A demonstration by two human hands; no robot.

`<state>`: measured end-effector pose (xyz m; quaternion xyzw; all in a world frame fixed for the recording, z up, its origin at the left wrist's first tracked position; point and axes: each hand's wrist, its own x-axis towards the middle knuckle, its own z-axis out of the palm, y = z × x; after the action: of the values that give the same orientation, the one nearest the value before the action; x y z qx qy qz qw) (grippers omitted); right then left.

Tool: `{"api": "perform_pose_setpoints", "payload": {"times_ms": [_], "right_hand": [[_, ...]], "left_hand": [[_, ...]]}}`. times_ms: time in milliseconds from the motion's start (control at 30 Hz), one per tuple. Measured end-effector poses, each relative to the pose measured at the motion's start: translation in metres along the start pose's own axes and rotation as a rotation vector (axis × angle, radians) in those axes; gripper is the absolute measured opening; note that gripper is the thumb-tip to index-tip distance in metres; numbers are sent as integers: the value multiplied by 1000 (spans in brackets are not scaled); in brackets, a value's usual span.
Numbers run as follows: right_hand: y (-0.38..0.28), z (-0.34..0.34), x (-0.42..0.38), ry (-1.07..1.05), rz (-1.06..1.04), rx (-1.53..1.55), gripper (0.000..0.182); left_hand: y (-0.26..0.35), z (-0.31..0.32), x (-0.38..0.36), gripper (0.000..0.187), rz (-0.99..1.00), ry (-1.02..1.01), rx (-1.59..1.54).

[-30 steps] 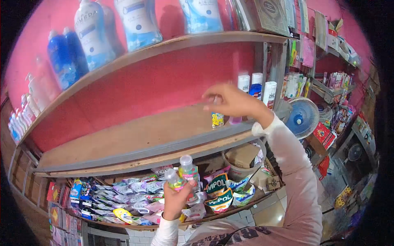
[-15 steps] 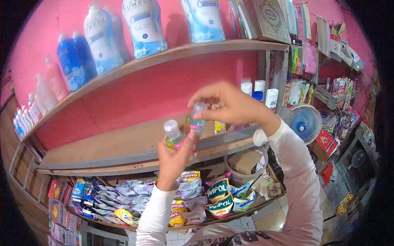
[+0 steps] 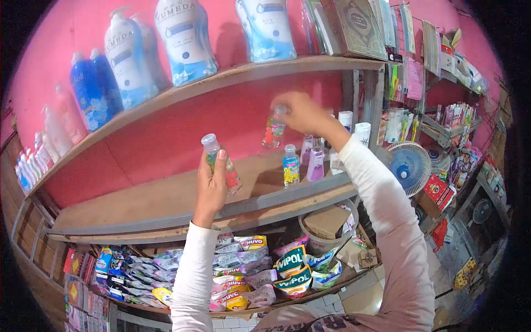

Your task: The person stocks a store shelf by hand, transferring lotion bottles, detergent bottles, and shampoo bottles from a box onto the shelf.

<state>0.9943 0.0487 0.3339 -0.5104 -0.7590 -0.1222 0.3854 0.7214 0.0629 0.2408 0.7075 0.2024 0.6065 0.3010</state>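
My left hand is wrapped round a small clear bottle with a translucent cap, tilted, with red and green on it. My right hand grips another small bottle by its cap, above the middle shelf. This bottle is slightly blurred and has a red and green label. On the shelf, a blue and yellow labelled bottle stands upright below my right hand. Purple bottles stand to its right.
The upper shelf holds large white and blue bottles. Under the middle shelf lie several packets and a bucket. A fan stands at the right.
My hands have moved apart, each with a bottle. My right hand has moved right and up, my left hand left and slightly up. The purple bottles have come into sight.
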Motion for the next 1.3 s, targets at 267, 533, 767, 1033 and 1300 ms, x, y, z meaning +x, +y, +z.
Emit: {"api": "perform_pose_setpoints", "payload": {"times_ms": [267,533,767,1033,1300], "right_hand": [[49,48,19,-377,110,-201,29],[48,57,17,-538,224,-199,27],[78,80,16,-552,160,-243,28],[65,70,13,-580,200,-237,29],[70,73,13,-565,210,-274,30]], "left_hand": [[2,-9,-4,39,-200,-124,-68],[-16,-17,-5,41,-94,-127,0],[-14,-13,-7,41,-130,-153,-54],[-17,-13,-7,44,-133,-185,-42],[-13,-11,-5,48,-150,-193,-21]]}}
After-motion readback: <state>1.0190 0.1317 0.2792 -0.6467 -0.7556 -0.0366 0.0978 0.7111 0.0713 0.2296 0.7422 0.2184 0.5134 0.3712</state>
